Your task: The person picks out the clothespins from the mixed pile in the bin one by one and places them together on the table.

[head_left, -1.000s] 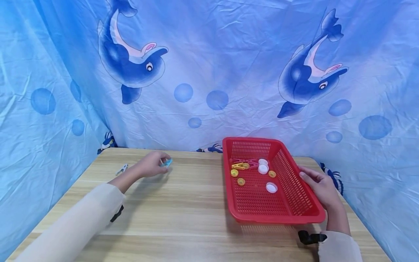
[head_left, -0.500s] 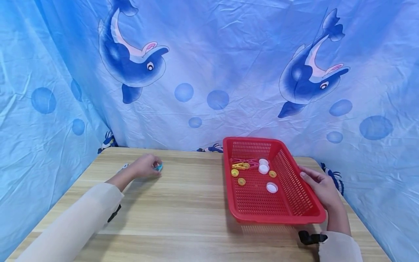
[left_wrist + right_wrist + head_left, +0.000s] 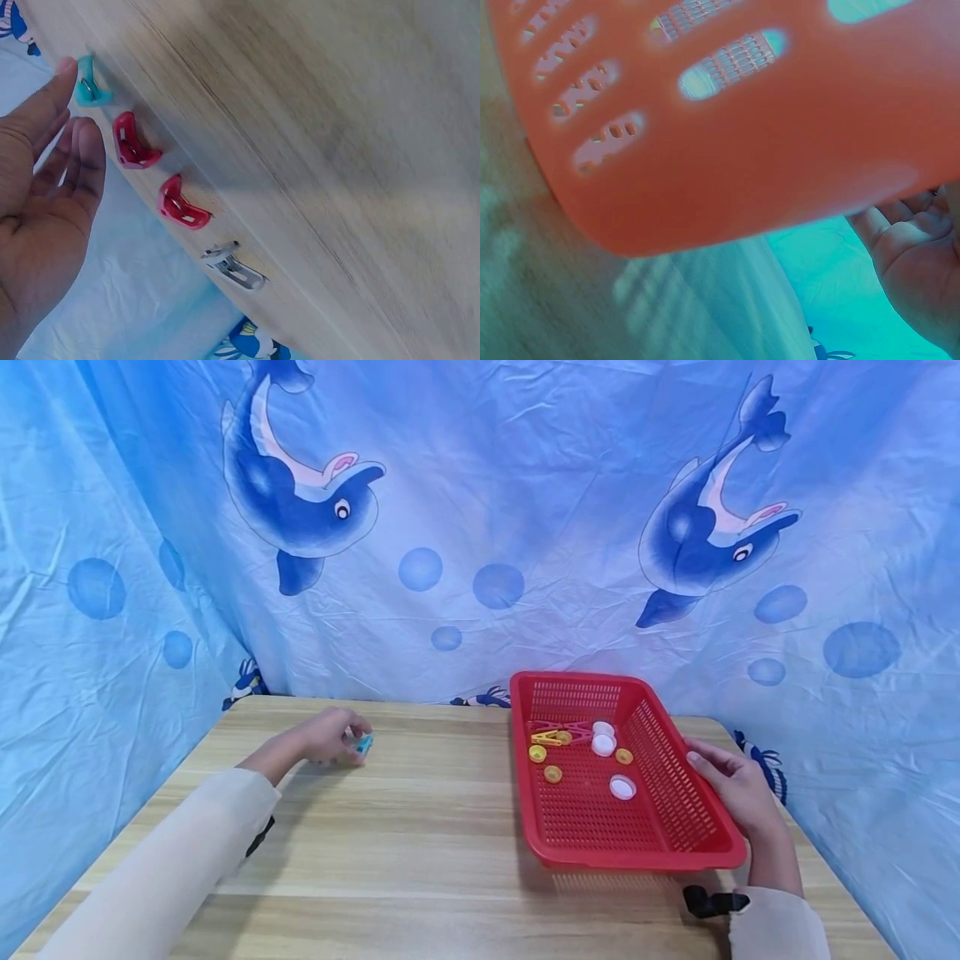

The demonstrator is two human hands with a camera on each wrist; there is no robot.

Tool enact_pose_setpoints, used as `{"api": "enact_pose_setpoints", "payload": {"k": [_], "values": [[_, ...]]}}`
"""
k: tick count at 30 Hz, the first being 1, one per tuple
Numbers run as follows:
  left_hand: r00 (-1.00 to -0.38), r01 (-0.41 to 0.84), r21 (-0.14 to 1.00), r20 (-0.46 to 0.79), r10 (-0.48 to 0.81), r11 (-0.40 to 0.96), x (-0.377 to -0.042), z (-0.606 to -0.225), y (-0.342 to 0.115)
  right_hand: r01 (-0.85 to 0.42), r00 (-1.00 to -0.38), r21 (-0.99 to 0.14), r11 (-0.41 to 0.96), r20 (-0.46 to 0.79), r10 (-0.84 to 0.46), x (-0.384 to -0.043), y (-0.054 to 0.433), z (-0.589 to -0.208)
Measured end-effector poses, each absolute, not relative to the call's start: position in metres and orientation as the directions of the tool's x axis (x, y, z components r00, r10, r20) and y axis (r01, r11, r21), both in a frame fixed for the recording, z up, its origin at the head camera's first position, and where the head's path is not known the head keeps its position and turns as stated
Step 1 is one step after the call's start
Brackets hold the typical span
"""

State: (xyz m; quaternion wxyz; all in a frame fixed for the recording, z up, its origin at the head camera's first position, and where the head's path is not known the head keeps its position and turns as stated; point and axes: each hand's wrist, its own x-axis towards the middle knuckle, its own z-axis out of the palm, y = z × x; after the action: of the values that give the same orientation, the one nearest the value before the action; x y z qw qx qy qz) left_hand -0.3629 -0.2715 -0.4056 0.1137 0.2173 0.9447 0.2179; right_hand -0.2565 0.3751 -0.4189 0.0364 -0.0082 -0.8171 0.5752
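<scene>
My left hand [image 3: 328, 737] is at the left rear of the wooden table, fingers spread beside a teal clothespin [image 3: 365, 743]. In the left wrist view the teal clothespin [image 3: 91, 91] stands on the table close to the fingertips, the last of a row with two red clothespins [image 3: 135, 146] [image 3: 182, 206] and a white clothespin [image 3: 236, 270]. From the head view, the hand hides most of that row. My right hand [image 3: 738, 785] grips the right rim of a red plastic basket [image 3: 637, 860], thumb over the edge.
Inside the basket lie a yellow clothespin [image 3: 546, 737], pink clothespins [image 3: 577, 732], several yellow caps [image 3: 552, 774] and white caps [image 3: 622, 787]. A blue dolphin-print curtain [image 3: 465, 527] hangs behind the table [image 3: 420, 843].
My left hand has carried the teal clothespin leftward, and its fingers have since spread away from it. The right hand keeps its hold on the basket.
</scene>
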Motion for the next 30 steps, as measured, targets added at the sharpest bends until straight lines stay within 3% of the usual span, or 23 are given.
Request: {"api": "enact_pose_setpoints", "payload": {"k": [10, 30], "values": [[-0.862, 0.372, 0.459, -0.153, 0.484, 0.807, -0.3653, -0.4077, -0.2699, -0.022, -0.997, -0.937, 0.348, 0.045, 0.059, -0.2558, 0.3743, -0.4185], [-0.882, 0.308, 0.476, -0.182, 0.435, 0.824, -0.3646, -0.4046, -0.2729, -0.038, -0.997, -0.944, 0.328, 0.058, 0.052, -0.2569, 0.3757, -0.4184]]}}
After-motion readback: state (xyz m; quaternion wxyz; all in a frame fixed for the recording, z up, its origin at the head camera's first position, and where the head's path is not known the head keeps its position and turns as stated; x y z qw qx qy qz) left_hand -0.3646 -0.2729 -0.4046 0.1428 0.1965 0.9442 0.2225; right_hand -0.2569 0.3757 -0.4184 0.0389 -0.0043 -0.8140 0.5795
